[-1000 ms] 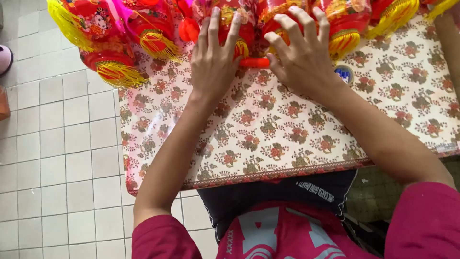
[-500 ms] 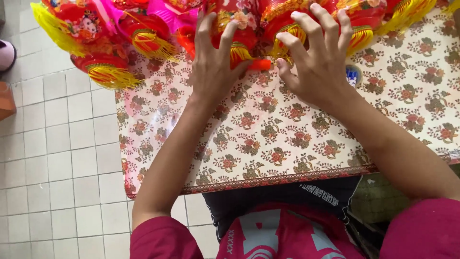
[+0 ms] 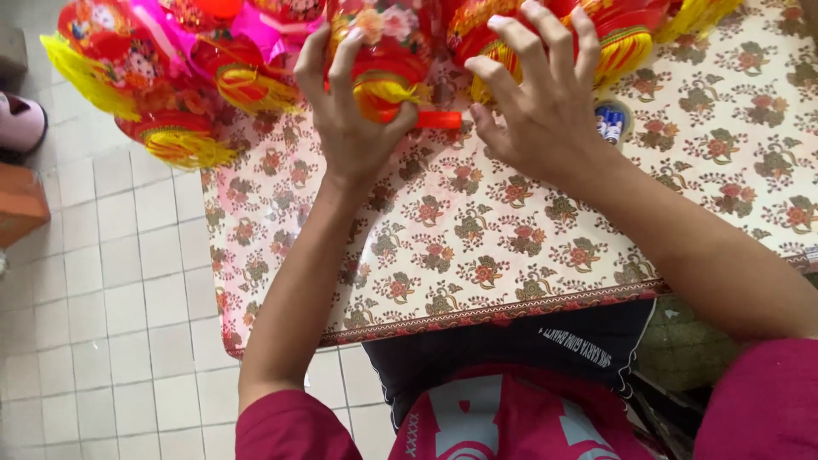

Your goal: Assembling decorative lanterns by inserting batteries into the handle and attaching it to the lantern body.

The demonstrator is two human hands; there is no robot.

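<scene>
My left hand [image 3: 351, 128] grips a small red and yellow paper lantern [image 3: 385, 51] with a yellow fringe, thumb pressed by a short red stick [image 3: 439, 119] at its base. My right hand [image 3: 545, 111] has its fingers spread, the thumb touching the other end of the red stick and the fingertips resting on another red lantern with yellow fringe [image 3: 613, 43]. Both hands work over a table covered with a cream floral cloth [image 3: 477, 247].
More red, pink and yellow lanterns [image 3: 170, 77] pile at the table's far left, some overhanging the edge. A small round blue and white lid [image 3: 610, 121] lies beside my right hand. White tiled floor [image 3: 102, 307] lies left, with a pink slipper [image 3: 19, 123] and an orange block [image 3: 21, 204].
Both hands have stayed on the lantern and red stick. The view shifted so the table and hands sit lower and closer in the picture.
</scene>
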